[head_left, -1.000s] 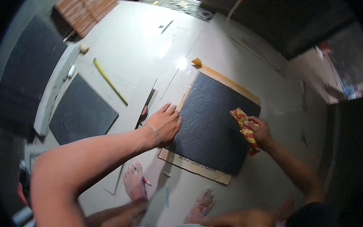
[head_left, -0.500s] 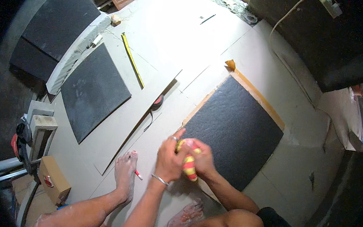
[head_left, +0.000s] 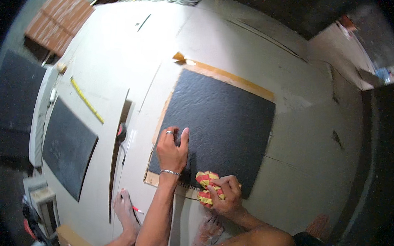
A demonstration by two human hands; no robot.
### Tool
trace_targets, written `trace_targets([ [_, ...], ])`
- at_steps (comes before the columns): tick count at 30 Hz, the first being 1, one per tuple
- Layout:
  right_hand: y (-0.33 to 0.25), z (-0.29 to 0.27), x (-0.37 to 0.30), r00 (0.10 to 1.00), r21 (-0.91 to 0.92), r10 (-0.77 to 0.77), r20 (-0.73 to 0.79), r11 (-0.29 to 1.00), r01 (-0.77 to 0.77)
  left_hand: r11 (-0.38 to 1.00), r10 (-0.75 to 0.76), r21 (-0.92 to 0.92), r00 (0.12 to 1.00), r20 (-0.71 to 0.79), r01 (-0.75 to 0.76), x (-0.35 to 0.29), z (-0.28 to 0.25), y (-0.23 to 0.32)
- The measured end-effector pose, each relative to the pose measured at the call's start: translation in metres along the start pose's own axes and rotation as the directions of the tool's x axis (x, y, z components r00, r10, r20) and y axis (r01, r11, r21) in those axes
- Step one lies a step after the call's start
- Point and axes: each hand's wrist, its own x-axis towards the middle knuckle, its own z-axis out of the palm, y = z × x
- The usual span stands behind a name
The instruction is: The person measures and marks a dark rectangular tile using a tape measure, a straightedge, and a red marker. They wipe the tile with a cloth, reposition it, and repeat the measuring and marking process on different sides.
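- On my feed, R hand (head_left: 228, 196) is closed round a bunched red/yellow cloth (head_left: 205, 200); thumb + fingers pinch it tight, folds bulging out on the L side of the grip.
- L hand (head_left: 172, 152): fingers half-curled, thumb up and apart, moderate gap b/w thumb and index. It's over the L edge of the dark tile (head_left: 220, 125), nr the near-L corner; I can't tell how firmly it touches, if at all.
- Cloth sits at the tile's near edge, R of L hand; part overlaps the tile in my view. It's wadded up; visible part runs roughly near-to-far, but R hand hides some, so I can't call a true long axis.
- Tile lies flat, face up, on a tan cardboard sheet (head_left: 153, 179) that shows along its far, L and near edges. Approx square to my eye, so no clear long axis; side edges run away from the wearer, leaning a bit R, and far edge slopes down to the R.
- Over to the L on the pale floor (head_left: 307, 131): black/red tape measure (head_left: 122, 132), yellow strip (head_left: 86, 100) and second dark tile (head_left: 69, 146).
- Red pencil-like stick (head_left: 137, 210) lies just beside the wearer's L foot (head_left: 125, 210).
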Motion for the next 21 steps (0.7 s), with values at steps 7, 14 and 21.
trace_targets([
  [7,0.077,-0.001,0.009,0.987,-0.500,-0.156,0.044,0.852,0.157,0.764,0.310,0.405,0.836,0.453,-0.503,-0.022,0.052,-0.021],
  [14,0.195,-0.074,0.187,0.885,-0.581,-0.255,-0.389,0.814,-0.021,0.718,0.287,0.449,0.814,0.505,-0.532,-0.021,0.054,-0.026],
  [21,0.153,-0.052,0.100,0.939,-0.491,-0.253,-0.235,0.864,0.110,0.725,0.235,0.513,0.865,0.443,-0.460,-0.023,0.062,-0.020],
])
